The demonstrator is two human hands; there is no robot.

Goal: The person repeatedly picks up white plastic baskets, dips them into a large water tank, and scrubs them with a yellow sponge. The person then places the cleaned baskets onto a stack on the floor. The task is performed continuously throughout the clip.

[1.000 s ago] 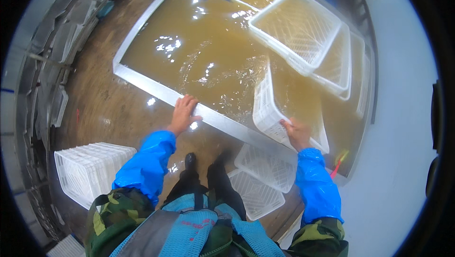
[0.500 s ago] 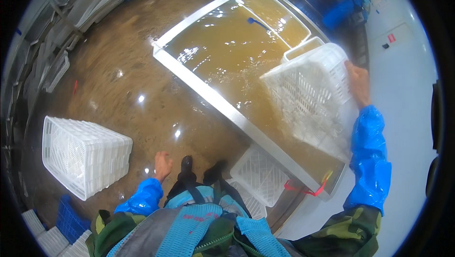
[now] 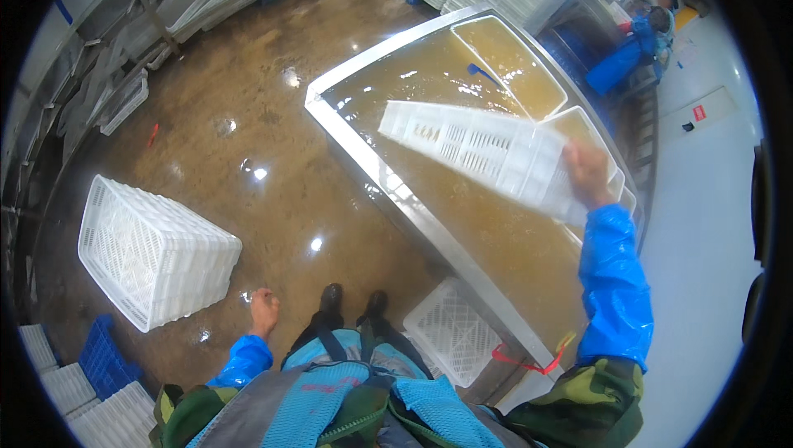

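The right hand [image 3: 588, 174] was clenched on the end of a white slotted basket [image 3: 487, 146]; motion blurred the fingers. With twelve o'clock straight ahead of the wearer, the basket was at one o'clock, tilted over the water in a metal-rimmed tank [image 3: 396, 188]. Whether its lower edge touched the water could not be determined. The left hand [image 3: 264, 312] was at ten o'clock, gripping nothing, its fingers loosely curled above the wet floor [image 3: 273, 225].

Nearest, at three o'clock, a second white basket [image 3: 453, 332] was noted beside the tank's foot, and a red strap [image 3: 520, 362] near the tank's corner. Beyond the left hand, at ten o'clock, stood a nested stack of white baskets [image 3: 178, 262]. Farther off, at one o'clock, a blue implement [image 3: 481, 72] lay in the tank. Farthest, a co-worker in blue [image 3: 619, 64] was recorded, also at one o'clock.
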